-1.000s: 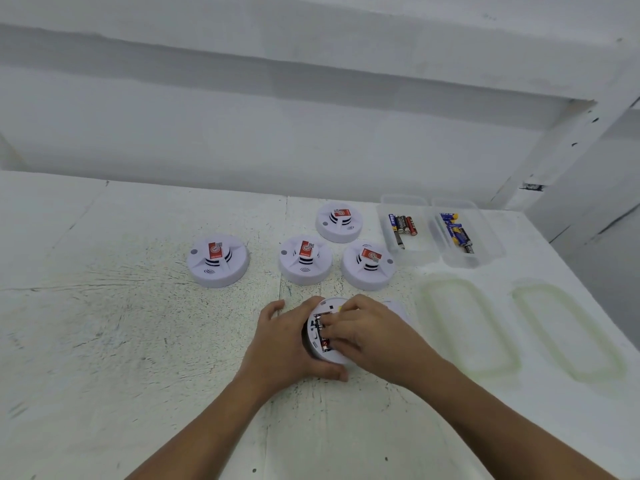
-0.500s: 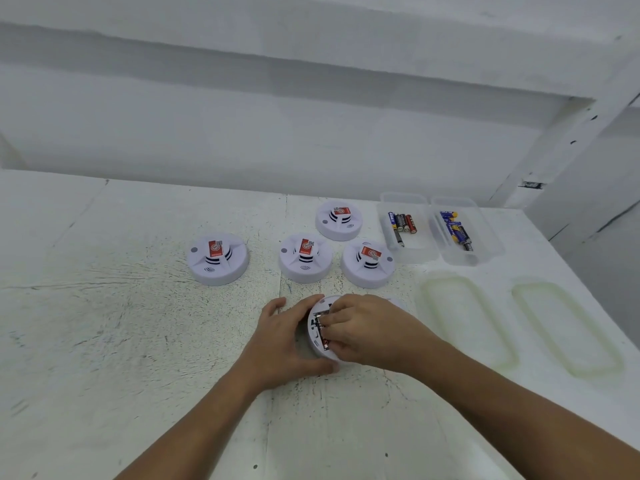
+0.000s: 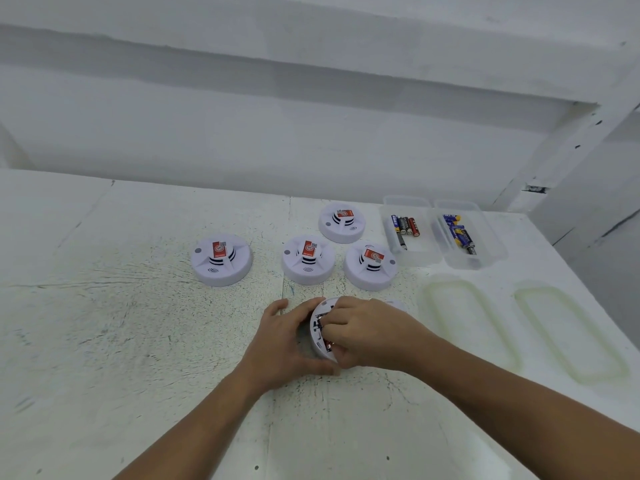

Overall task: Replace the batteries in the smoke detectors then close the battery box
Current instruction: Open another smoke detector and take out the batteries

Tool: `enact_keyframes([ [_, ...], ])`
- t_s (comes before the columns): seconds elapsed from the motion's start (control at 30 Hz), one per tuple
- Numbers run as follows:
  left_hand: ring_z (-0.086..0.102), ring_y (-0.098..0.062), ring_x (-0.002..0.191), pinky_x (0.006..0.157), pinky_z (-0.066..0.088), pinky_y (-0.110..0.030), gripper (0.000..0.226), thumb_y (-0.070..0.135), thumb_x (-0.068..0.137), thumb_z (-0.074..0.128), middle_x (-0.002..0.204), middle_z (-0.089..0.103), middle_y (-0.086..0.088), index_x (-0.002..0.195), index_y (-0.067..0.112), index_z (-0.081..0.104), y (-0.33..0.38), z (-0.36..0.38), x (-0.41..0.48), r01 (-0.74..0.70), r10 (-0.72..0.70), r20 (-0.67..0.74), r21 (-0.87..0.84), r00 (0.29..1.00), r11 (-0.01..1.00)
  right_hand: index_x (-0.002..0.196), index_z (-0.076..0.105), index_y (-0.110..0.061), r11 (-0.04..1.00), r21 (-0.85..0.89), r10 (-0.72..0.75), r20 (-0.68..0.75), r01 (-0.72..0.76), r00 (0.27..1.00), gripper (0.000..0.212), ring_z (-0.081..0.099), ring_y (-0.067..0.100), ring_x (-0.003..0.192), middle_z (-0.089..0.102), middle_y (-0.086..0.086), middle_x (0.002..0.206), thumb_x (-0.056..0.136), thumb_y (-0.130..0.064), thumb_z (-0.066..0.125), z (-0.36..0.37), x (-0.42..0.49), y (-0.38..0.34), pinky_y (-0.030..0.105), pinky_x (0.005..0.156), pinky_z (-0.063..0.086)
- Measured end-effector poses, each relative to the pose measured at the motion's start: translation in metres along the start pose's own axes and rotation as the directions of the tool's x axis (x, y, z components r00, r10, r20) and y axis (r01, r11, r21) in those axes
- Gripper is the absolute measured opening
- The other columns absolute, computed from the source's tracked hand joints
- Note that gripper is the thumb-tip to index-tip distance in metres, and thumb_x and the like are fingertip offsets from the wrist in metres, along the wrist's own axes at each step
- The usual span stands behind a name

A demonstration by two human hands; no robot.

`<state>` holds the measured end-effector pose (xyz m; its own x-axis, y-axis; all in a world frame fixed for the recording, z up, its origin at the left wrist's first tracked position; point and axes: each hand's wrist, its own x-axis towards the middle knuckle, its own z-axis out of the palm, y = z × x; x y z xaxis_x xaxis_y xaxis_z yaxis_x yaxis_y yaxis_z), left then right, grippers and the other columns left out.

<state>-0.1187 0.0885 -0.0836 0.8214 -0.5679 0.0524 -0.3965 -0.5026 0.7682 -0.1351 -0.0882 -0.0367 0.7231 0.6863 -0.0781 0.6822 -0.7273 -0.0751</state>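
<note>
Head view: left hand (image 3: 284, 341) grips upturned smoke detector (image 3: 316, 336) at near table centre; right hand (image 3: 374, 336) pinches battery (image 3: 329, 346) in its bay. Four other detectors (image 3: 308, 259) behind, seemingly untouched. Battery boxes (image 3: 391, 244) open, lids (image 3: 467, 323) beside: early stage

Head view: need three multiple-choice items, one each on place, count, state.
1. The two clear plastic battery boxes stand:
A. at the far right of the table
B. at its left edge
C. between the hands

2. White round smoke detectors standing untouched, red labels up:
A. two
B. four
C. six

3. The fifth white detector is:
A. lying untouched
B. tilted up, gripped by the left hand
C. inside a box

Answers:
1 A, they sit right of the detectors.
2 B, four stand beyond the hands.
3 B, the left hand curls round its rim while the right hand works at its open back.
</note>
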Motion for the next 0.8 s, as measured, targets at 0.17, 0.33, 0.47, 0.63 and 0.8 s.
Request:
enact_keyframes([
  [0.17,0.016,0.038,0.110,0.105,0.007,-0.011,0.100,0.070,0.043,0.072,0.112,0.043,0.042,0.132,0.041,0.035,-0.005,0.002,0.001,-0.001,0.001,-0.013,-0.019,1.000,1.000,0.079,0.062,-0.018,0.998,0.029,0.053,-0.072,-0.051,0.996,0.026,0.059,0.017,0.076,0.064,-0.006,0.078,0.076,-0.028,0.038,-0.005,-0.010,-0.001,0.031,0.048,0.050],
  [0.33,0.033,0.025,0.115,0.111,0.006,-0.014,0.096,0.069,0.045,0.075,0.111,0.050,0.041,0.129,0.046,0.037,-0.009,0.006,0.003,0.029,-0.029,-0.013,-0.040,0.999,0.999,0.085,0.065,-0.021,0.953,0.224,0.231,-0.096,-0.205,0.968,0.017,0.053,0.011,0.082,0.064,-0.008,0.081,0.084,-0.032,0.052,-0.012,-0.018,-0.009,0.023,0.059,0.041],
  [0.47,0.031,0.025,0.116,0.108,0.002,-0.009,0.096,0.074,0.041,0.073,0.112,0.047,0.043,0.126,0.051,0.035,-0.010,0.006,0.004,0.067,-0.068,-0.021,-0.050,0.997,0.997,0.091,0.063,-0.013,0.923,0.292,0.295,-0.120,-0.250,0.948,0.013,0.046,0.014,0.082,0.063,-0.001,0.088,0.091,-0.016,0.050,-0.007,-0.013,-0.016,0.016,0.067,0.027],
  [0.63,0.020,0.007,0.122,0.108,0.011,-0.018,0.105,0.067,0.038,0.080,0.113,0.039,0.046,0.131,0.051,0.035,-0.010,0.006,0.004,0.151,-0.152,-0.027,-0.035,0.988,0.988,0.098,0.069,-0.018,0.736,0.539,0.506,-0.038,-0.409,0.861,0.020,0.057,0.009,0.079,0.069,-0.003,0.089,0.083,-0.008,0.058,-0.019,-0.014,-0.012,0.015,0.066,0.043],
  [0.8,0.014,-0.008,0.133,0.106,0.027,-0.032,0.110,0.058,0.042,0.087,0.112,0.032,0.047,0.138,0.048,0.034,-0.007,0.005,0.004,0.235,-0.235,-0.001,-0.023,0.972,0.972,0.082,0.070,-0.013,0.292,0.878,0.779,0.011,-0.379,0.627,0.012,0.062,0.016,0.069,0.071,0.002,0.076,0.077,-0.003,0.072,-0.046,-0.019,0.052,0.036,0.071,0.055],
])
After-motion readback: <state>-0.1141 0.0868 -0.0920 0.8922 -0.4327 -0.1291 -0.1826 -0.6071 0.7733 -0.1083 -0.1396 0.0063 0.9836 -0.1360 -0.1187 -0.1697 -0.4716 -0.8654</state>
